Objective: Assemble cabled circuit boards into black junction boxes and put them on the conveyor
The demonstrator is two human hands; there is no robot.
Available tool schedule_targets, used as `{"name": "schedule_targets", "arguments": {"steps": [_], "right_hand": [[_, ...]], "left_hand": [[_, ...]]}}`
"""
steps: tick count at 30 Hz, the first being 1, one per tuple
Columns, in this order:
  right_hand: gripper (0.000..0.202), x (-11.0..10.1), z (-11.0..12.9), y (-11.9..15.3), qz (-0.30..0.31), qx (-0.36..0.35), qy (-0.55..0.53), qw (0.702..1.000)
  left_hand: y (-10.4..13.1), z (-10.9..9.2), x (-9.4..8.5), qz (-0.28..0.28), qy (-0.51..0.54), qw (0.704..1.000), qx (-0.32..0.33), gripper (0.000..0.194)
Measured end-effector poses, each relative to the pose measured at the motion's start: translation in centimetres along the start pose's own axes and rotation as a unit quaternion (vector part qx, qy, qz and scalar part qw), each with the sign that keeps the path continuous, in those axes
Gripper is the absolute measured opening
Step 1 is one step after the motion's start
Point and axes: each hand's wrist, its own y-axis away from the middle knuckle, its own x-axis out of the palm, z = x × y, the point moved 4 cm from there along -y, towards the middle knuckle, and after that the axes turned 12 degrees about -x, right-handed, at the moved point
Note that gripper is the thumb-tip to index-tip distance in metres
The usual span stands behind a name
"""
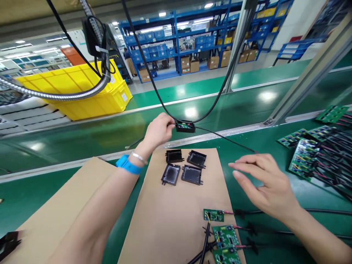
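My left hand (pixel 161 129) reaches forward with its fingers closed on the left end of a small black case (pixel 185 127). A green circuit board shows inside that case, and a thin cable runs from it to the right. Over the green bench my right hand (pixel 260 178) hovers, thumb and fingers apart, holding nothing. Four-cornered black housings, several of them, lie between the hands on a cardboard sheet (pixel 165 220); one is this open housing (pixel 192 174). Near the sheet's right edge rest circuit boards with cables, among them a small board (pixel 213 215).
A pile of wired circuit boards (pixel 304 156) occupies the bench at right. Beyond a metal rail runs a green conveyor (pixel 137 126) bearing a yellow crate (pixel 90 91). A black cable (pixel 154 88) loops down from above. Another cardboard sheet (pixel 71 205) lies at left.
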Motion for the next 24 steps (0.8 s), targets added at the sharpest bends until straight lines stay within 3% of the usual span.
{"name": "schedule_targets", "arguments": {"steps": [2, 4, 7, 9, 12, 15, 18, 19, 22, 24], "right_hand": [[0.023, 1.1, 0.1, 0.7, 0.02, -0.005, -0.028, 0.999], [0.02, 2.2, 0.2, 1.3, 0.068, -0.007, -0.069, 0.995], [0.017, 3.2, 0.7, 1.8, 0.162, 0.002, -0.132, 0.978], [0.016, 3.5, 1.2, 2.1, 0.224, 0.016, -0.158, 0.961], [0.009, 3.8, 2.1, 2.6, 0.321, 0.05, -0.172, 0.93], [0.003, 4.2, 2.7, 3.3, 0.391, 0.065, -0.179, 0.901], [0.01, 4.4, 2.9, 3.5, 0.405, 0.063, -0.19, 0.892], [0.012, 4.5, 2.9, 3.5, 0.404, 0.067, -0.197, 0.891], [0.017, 4.3, 2.8, 3.4, 0.401, 0.09, -0.225, 0.883], [0.022, 4.2, 2.9, 3.4, 0.4, 0.097, -0.247, 0.878]], "left_hand": [[-2.7, 1.9, 2.2, 0.014, -0.021, 0.999, -0.027, 0.012], [-3.5, 4.1, 4.2, 0.029, -0.044, 0.997, -0.056, 0.021], [-2.5, 6.7, 5.6, 0.027, -0.063, 0.994, -0.087, 0.036], [-1.0, 7.2, 5.6, 0.021, -0.057, 0.994, -0.086, 0.035], [2.4, 5.5, 5.1, 0.047, -0.02, 0.998, -0.034, 0.024], [7.2, 1.7, 4.7, 0.113, 0.037, 0.99, 0.069, 0.024], [12.1, -1.9, 4.7, 0.153, 0.074, 0.974, 0.149, 0.035], [13.5, -2.8, 4.8, 0.157, 0.08, 0.97, 0.165, 0.031], [16.5, -4.5, 4.9, 0.159, 0.089, 0.966, 0.181, 0.013], [17.9, -5.1, 4.1, 0.142, 0.103, 0.97, 0.167, 0.015]]}}
